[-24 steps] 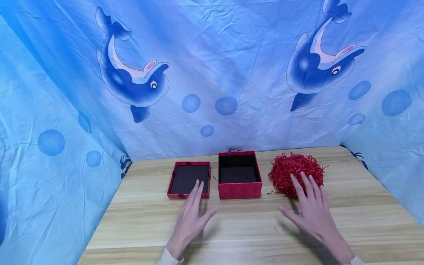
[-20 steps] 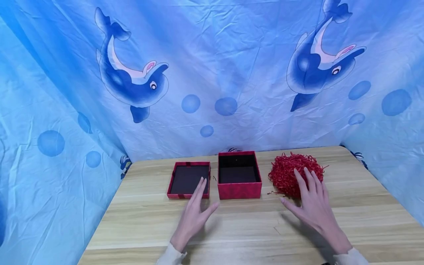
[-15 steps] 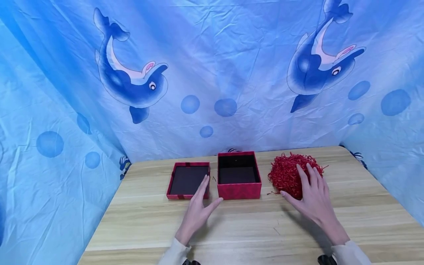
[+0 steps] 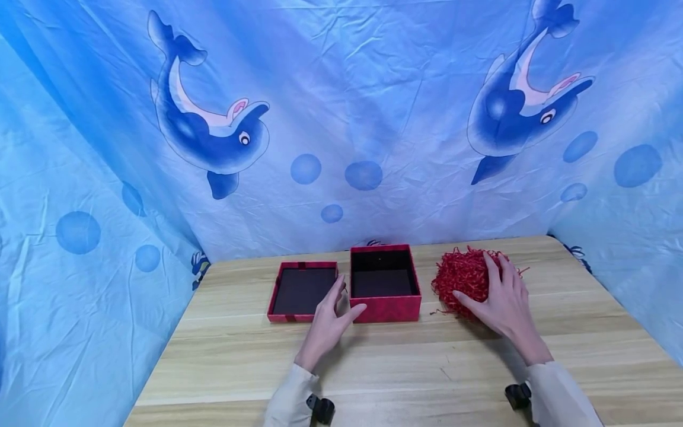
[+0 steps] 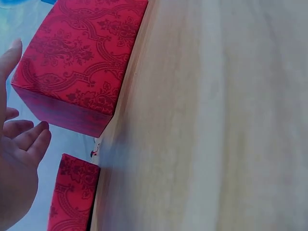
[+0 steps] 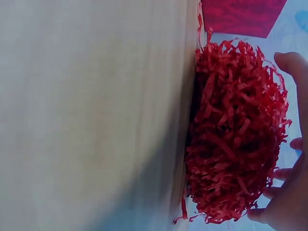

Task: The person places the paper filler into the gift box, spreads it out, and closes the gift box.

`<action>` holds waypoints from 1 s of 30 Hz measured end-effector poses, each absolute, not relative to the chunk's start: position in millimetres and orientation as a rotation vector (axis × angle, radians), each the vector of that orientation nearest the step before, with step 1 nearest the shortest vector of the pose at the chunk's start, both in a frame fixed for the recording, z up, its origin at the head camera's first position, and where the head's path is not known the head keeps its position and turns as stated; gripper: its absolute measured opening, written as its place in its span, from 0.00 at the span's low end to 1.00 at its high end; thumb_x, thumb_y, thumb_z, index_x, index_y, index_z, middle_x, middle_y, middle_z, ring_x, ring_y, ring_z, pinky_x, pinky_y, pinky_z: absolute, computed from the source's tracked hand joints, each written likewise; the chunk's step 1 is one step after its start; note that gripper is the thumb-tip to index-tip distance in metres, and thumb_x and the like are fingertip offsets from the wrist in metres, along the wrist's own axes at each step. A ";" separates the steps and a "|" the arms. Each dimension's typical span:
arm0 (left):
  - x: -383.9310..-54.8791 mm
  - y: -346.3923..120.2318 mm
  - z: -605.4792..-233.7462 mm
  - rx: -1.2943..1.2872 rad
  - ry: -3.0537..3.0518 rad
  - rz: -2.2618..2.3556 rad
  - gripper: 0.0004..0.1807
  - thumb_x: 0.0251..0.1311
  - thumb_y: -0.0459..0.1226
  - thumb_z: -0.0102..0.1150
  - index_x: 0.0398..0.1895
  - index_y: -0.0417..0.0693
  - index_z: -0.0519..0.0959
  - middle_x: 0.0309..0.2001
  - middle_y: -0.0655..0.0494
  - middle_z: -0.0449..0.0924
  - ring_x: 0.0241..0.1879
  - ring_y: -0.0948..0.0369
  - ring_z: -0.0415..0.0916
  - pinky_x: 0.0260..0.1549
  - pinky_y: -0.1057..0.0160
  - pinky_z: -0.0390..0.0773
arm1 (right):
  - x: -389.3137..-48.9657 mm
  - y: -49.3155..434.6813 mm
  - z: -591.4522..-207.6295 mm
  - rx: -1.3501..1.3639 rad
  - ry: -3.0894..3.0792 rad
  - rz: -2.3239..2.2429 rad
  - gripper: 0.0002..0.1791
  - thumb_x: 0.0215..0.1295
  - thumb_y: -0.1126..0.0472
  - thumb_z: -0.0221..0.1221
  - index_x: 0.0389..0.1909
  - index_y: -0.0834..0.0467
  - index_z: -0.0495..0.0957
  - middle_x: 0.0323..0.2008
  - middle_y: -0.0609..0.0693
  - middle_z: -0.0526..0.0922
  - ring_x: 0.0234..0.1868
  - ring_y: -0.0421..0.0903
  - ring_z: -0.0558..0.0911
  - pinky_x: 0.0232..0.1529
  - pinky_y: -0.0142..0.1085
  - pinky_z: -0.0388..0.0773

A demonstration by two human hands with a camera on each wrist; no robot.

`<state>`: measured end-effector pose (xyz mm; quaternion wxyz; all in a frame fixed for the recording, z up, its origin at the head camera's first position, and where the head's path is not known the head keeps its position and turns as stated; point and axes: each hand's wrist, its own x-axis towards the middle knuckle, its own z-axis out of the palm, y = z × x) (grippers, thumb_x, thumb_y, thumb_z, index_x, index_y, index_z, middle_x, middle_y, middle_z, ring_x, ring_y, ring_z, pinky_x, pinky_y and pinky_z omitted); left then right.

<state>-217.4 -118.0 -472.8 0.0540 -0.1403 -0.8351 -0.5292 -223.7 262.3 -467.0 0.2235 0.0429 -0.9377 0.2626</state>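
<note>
A red patterned box with a black inside stands uncovered mid-table. Left of it lies its shallow lid, dark inside facing up. My left hand hovers at the gap between lid and box, thumb apart and fingers loosely bent, holding nothing. The left wrist view shows its fingers beside the box's side, with the lid's edge below. To the right sits a heap of red shredded paper. My right hand reaches over its right part, thumb and fingers spread around it without gripping.
The table is light wood. A blue dolphin-print cloth hangs behind it and at both sides. A few loose red shreds lie by the heap's left edge. Black wrist straps sit on the sleeves.
My left hand has moved right and forward, from the lid's front to the gap by the box. My right hand has moved forward over the shredded paper. Box, lid and heap stay put.
</note>
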 end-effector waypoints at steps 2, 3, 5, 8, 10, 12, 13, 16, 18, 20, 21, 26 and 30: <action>-219.6 -116.9 -473.1 -0.431 -2.533 -1.631 0.48 0.66 0.54 0.68 0.83 0.51 0.56 0.78 0.50 0.60 0.73 0.45 0.63 0.67 0.42 0.67 | -227.0 262.9 -465.9 0.106 -2.605 0.743 0.61 0.57 0.36 0.70 0.80 0.65 0.51 0.75 0.77 0.49 0.72 0.81 0.51 0.64 0.79 0.47; -220.6 -116.4 -473.3 -0.433 -2.530 -1.641 0.48 0.66 0.54 0.68 0.83 0.51 0.56 0.79 0.50 0.60 0.73 0.45 0.63 0.67 0.42 0.67 | -228.8 263.2 -465.6 0.100 -2.612 0.749 0.62 0.57 0.35 0.70 0.80 0.65 0.51 0.75 0.77 0.49 0.71 0.81 0.51 0.63 0.80 0.47; -223.1 -115.8 -474.3 -0.442 -2.526 -1.647 0.48 0.66 0.53 0.68 0.83 0.49 0.56 0.79 0.50 0.59 0.73 0.46 0.64 0.68 0.43 0.67 | -232.5 264.1 -465.9 0.094 -2.626 0.760 0.62 0.57 0.35 0.71 0.80 0.65 0.51 0.74 0.77 0.48 0.71 0.82 0.50 0.63 0.80 0.46; -226.4 -115.0 -475.8 -0.452 -2.529 -1.645 0.48 0.67 0.53 0.67 0.83 0.48 0.56 0.79 0.51 0.59 0.72 0.47 0.64 0.68 0.43 0.66 | -238.2 265.6 -468.2 0.084 -2.653 0.765 0.63 0.56 0.34 0.71 0.80 0.65 0.50 0.75 0.77 0.48 0.71 0.82 0.49 0.63 0.81 0.45; -227.6 -114.3 -476.3 -0.468 -2.521 -1.642 0.47 0.68 0.52 0.67 0.83 0.47 0.56 0.79 0.50 0.59 0.72 0.46 0.65 0.68 0.42 0.65 | -241.3 266.3 -470.0 0.080 -2.672 0.762 0.64 0.56 0.33 0.71 0.80 0.65 0.50 0.75 0.77 0.47 0.72 0.82 0.49 0.62 0.82 0.46; -228.7 -113.8 -476.7 -0.474 -2.517 -1.641 0.47 0.68 0.52 0.67 0.83 0.46 0.57 0.79 0.50 0.59 0.72 0.47 0.66 0.68 0.42 0.65 | -243.5 266.8 -471.3 0.071 -2.691 0.759 0.64 0.56 0.33 0.71 0.80 0.65 0.50 0.74 0.77 0.47 0.72 0.82 0.49 0.59 0.83 0.47; -229.2 -113.6 -476.9 -0.477 -2.516 -1.639 0.47 0.67 0.52 0.67 0.83 0.46 0.57 0.79 0.49 0.59 0.71 0.47 0.66 0.68 0.42 0.65 | -244.4 267.0 -471.9 0.066 -2.703 0.757 0.64 0.56 0.33 0.71 0.80 0.64 0.49 0.74 0.77 0.47 0.71 0.82 0.49 0.58 0.84 0.48; -230.3 -113.7 -477.3 -0.492 -2.508 -1.632 0.47 0.68 0.52 0.67 0.82 0.46 0.57 0.78 0.47 0.60 0.70 0.45 0.67 0.67 0.41 0.67 | -245.9 267.3 -472.4 0.051 -2.739 0.758 0.65 0.56 0.33 0.71 0.81 0.64 0.48 0.74 0.77 0.47 0.70 0.83 0.50 0.55 0.85 0.52; -230.6 -113.8 -477.6 -0.495 -2.504 -1.638 0.46 0.68 0.52 0.67 0.83 0.48 0.57 0.78 0.48 0.59 0.70 0.45 0.68 0.66 0.42 0.68 | -246.2 267.3 -472.1 0.047 -2.766 0.764 0.65 0.56 0.33 0.70 0.81 0.63 0.47 0.74 0.77 0.48 0.70 0.84 0.50 0.54 0.85 0.53; -230.7 -114.1 -478.2 -0.499 -2.497 -1.648 0.45 0.68 0.51 0.67 0.83 0.50 0.58 0.78 0.49 0.59 0.69 0.45 0.68 0.66 0.42 0.69 | -246.5 267.2 -471.8 0.045 -2.793 0.767 0.64 0.57 0.33 0.70 0.81 0.64 0.47 0.74 0.77 0.48 0.70 0.84 0.51 0.56 0.84 0.53; -230.8 -114.1 -478.5 -0.494 -2.496 -1.654 0.45 0.68 0.51 0.67 0.83 0.52 0.58 0.79 0.50 0.59 0.69 0.46 0.68 0.66 0.42 0.69 | -246.9 267.3 -471.9 0.045 -2.805 0.767 0.64 0.57 0.34 0.70 0.80 0.64 0.48 0.74 0.77 0.48 0.70 0.84 0.51 0.56 0.84 0.53; -230.5 -113.9 -480.7 -0.477 -2.493 -1.658 0.45 0.67 0.51 0.68 0.82 0.56 0.59 0.78 0.53 0.60 0.69 0.48 0.69 0.66 0.43 0.69 | -245.6 266.9 -472.4 0.057 -2.851 0.758 0.62 0.59 0.35 0.70 0.79 0.68 0.51 0.72 0.80 0.51 0.68 0.84 0.54 0.59 0.81 0.55; -230.3 -113.6 -482.1 -0.481 -2.481 -1.660 0.44 0.67 0.51 0.68 0.82 0.57 0.60 0.78 0.53 0.60 0.69 0.47 0.69 0.67 0.42 0.68 | -243.5 267.0 -472.6 0.067 -2.860 0.761 0.58 0.61 0.39 0.70 0.77 0.70 0.53 0.70 0.81 0.55 0.66 0.85 0.57 0.59 0.79 0.58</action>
